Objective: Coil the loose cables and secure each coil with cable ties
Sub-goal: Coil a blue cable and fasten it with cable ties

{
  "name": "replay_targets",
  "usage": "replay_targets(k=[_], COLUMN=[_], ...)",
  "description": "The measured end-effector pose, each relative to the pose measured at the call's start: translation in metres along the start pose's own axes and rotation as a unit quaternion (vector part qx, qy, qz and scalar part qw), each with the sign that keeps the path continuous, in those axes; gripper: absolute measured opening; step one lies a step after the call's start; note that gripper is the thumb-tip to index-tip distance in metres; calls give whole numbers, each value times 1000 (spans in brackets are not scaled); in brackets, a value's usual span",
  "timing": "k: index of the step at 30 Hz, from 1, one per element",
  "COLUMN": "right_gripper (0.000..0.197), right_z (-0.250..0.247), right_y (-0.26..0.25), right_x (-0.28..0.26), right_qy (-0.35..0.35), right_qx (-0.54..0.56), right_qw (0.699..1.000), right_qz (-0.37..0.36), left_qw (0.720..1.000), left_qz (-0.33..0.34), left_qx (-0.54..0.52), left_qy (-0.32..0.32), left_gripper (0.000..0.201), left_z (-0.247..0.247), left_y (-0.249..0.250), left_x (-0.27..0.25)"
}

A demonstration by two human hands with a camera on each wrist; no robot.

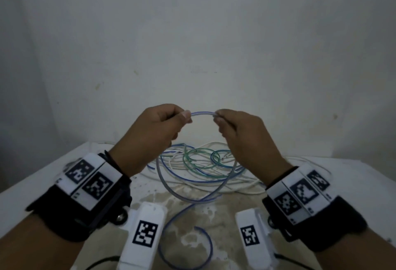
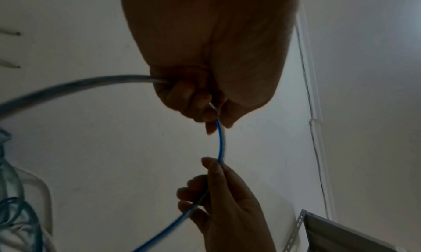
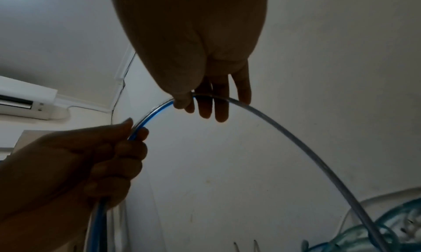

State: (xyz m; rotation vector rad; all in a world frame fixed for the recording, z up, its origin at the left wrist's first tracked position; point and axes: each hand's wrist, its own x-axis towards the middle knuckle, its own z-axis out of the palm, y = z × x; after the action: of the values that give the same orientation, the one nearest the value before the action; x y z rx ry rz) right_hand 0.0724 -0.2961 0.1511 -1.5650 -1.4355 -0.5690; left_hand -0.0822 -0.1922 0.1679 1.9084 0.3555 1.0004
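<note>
I hold a clear cable with a blue stripe (image 1: 202, 112) up above the table, a short arc of it stretched between my two hands. My left hand (image 1: 182, 116) pinches it between thumb and curled fingers; the left wrist view shows the cable (image 2: 220, 144) leaving those fingers (image 2: 200, 100). My right hand (image 1: 218, 117) pinches the other side, and in the right wrist view its thumb and fingers (image 3: 205, 104) close round the cable (image 3: 154, 110). The rest of the cable hangs down and loops over the table front (image 1: 186, 207). A loose tangle of white, green and blue cables (image 1: 203, 166) lies on the table below my hands.
The white table (image 1: 42, 175) has a stained patch (image 1: 222, 209) near me and meets a plain wall. Thin black leads (image 1: 100, 262) run along the near edge. An air conditioner (image 3: 25, 100) hangs high on one wall, and a metal rack corner (image 2: 341, 234) shows on the other side.
</note>
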Motion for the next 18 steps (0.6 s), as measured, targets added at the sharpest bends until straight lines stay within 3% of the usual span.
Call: replay_targets(k=[4, 8, 11, 13, 18], right_gripper=[30, 24, 16, 13, 15], right_z=[-12, -29, -32, -28, -10], right_y=[15, 38, 51, 52, 50], right_x=[7, 12, 10, 7, -2], right_qy=[74, 114, 105, 86, 0], right_qx=[7, 6, -14, -17, -56], right_qw=[997, 988, 982, 980, 990], right_qz=[27, 101, 159, 180, 126], left_qw=[991, 974, 948, 933, 933], left_qz=[-76, -119, -134, -125, -85], left_qx=[-86, -161, -259, -316, -347], left_qy=[-76, -104, -124, -120, -41], left_gripper=[29, 25, 18, 24, 25], left_z=[-4, -14, -18, -18, -16], left_y=[-9, -19, -20, -17, -8], left_x=[-9, -14, -15, -14, -5])
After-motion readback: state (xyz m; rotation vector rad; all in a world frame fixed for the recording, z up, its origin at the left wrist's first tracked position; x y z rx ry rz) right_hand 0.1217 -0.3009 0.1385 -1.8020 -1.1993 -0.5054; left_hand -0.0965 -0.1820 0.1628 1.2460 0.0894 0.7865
